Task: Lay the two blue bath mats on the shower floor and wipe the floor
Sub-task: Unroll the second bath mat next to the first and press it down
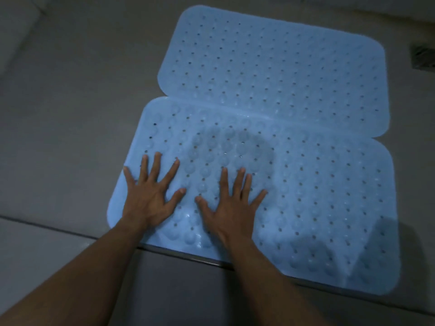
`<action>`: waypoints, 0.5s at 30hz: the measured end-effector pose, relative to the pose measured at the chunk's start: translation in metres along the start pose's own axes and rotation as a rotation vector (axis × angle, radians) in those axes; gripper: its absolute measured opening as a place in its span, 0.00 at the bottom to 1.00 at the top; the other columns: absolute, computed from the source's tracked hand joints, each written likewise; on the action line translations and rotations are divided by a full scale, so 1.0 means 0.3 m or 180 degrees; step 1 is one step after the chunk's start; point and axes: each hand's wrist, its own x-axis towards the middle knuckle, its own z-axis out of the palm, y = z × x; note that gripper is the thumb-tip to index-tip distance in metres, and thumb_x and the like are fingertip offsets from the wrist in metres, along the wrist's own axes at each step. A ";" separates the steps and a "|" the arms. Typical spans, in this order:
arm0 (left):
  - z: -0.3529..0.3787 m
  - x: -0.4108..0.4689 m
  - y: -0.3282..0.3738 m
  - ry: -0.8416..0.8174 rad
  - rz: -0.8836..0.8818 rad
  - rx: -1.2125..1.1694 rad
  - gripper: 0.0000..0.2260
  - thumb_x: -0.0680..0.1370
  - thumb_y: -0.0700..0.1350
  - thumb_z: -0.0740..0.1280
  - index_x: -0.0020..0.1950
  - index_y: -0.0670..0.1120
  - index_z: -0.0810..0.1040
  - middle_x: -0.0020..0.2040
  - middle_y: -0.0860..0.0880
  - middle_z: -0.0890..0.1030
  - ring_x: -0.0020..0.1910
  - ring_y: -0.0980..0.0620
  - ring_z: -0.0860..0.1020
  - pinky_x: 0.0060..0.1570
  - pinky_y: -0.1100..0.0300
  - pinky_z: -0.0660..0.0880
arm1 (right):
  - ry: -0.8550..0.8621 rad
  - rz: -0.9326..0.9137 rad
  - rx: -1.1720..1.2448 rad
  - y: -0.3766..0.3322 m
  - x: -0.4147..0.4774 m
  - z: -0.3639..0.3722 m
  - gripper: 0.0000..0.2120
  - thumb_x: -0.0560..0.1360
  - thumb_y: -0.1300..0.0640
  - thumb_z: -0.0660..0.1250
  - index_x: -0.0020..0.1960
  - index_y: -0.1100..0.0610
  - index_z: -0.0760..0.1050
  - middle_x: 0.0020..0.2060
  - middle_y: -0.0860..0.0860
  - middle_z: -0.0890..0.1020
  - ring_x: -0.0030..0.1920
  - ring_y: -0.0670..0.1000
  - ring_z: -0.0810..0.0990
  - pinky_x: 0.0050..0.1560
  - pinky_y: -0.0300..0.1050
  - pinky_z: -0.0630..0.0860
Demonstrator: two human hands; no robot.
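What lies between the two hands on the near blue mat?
In the head view, only a bare strip of the near mat, holes and bumps, separates the left hand from the right hand.

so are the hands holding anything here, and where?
Nothing held. Left hand and right hand lie flat, fingers spread, on the near blue mat.

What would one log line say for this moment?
left hand: pressing flat on near mat | right hand: same | far mat: laid on shower floor

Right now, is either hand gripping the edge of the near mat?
No: the left hand and right hand both lie flat, fingers spread, on the near mat.
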 end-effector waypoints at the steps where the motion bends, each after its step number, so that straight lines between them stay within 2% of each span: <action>1: 0.009 -0.013 -0.008 0.0005 0.0030 -0.0012 0.33 0.77 0.71 0.46 0.80 0.61 0.48 0.82 0.47 0.46 0.80 0.41 0.43 0.71 0.28 0.45 | 0.0053 0.0015 -0.0026 -0.013 -0.015 0.016 0.43 0.75 0.25 0.45 0.81 0.49 0.39 0.79 0.56 0.38 0.79 0.57 0.36 0.72 0.73 0.37; 4: 0.030 -0.027 -0.011 0.0087 0.0033 -0.0036 0.35 0.77 0.71 0.49 0.81 0.59 0.49 0.82 0.47 0.45 0.80 0.42 0.42 0.72 0.29 0.46 | 0.0203 0.0091 -0.0177 -0.020 -0.033 0.047 0.43 0.76 0.27 0.47 0.81 0.51 0.43 0.80 0.57 0.43 0.80 0.58 0.42 0.73 0.72 0.43; 11: 0.017 -0.017 -0.012 0.0253 0.0051 -0.0158 0.36 0.75 0.71 0.57 0.80 0.59 0.55 0.82 0.47 0.49 0.80 0.43 0.45 0.73 0.31 0.47 | 0.0129 0.0185 -0.0208 -0.032 -0.018 0.029 0.42 0.76 0.27 0.48 0.81 0.49 0.41 0.80 0.56 0.42 0.80 0.57 0.42 0.74 0.70 0.43; 15: 0.022 -0.033 -0.003 0.0323 0.0044 -0.0084 0.38 0.73 0.73 0.58 0.80 0.58 0.57 0.82 0.47 0.51 0.80 0.43 0.46 0.73 0.32 0.47 | 0.0130 0.0187 -0.0176 -0.025 -0.025 0.027 0.42 0.75 0.26 0.48 0.81 0.48 0.42 0.80 0.55 0.42 0.80 0.57 0.41 0.75 0.69 0.43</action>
